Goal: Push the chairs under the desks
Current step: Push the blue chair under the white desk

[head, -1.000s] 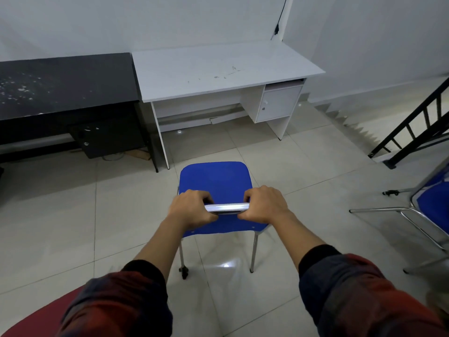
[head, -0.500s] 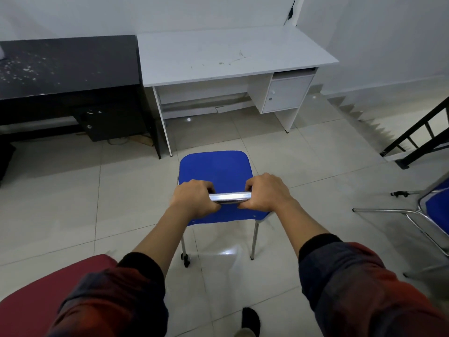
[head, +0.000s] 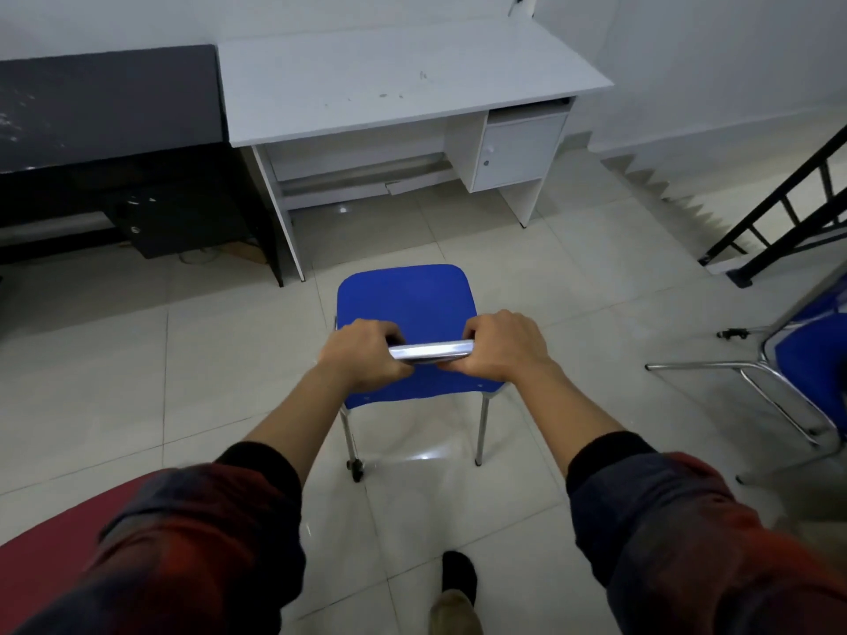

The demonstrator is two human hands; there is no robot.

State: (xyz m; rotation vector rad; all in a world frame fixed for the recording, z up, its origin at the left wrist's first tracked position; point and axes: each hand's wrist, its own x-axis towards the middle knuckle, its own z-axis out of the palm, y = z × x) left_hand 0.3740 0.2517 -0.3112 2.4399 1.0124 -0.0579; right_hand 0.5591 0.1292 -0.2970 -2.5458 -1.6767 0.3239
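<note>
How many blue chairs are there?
2. One blue chair stands on the floor before the white desk, both hands gripping its backrest bar. Another blue chair sits at the right edge, partly cut off.

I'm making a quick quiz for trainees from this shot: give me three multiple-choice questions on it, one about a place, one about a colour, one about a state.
1. Where is the blue chair?
A. On the floor in front of the white desk
B. Fully under the black desk
C. On top of the white desk

2. What colour is its seat?
A. Green
B. Blue
C. Yellow

3. What are the hands doing?
A. Both hang free
B. Only one touches the chair
C. Both hold the chair's metal bar

Answers:
1 A, the chair stands on tiles short of the white desk.
2 B, the seat is plainly blue.
3 C, the left hand and right hand each have a grip on the bar.
</note>
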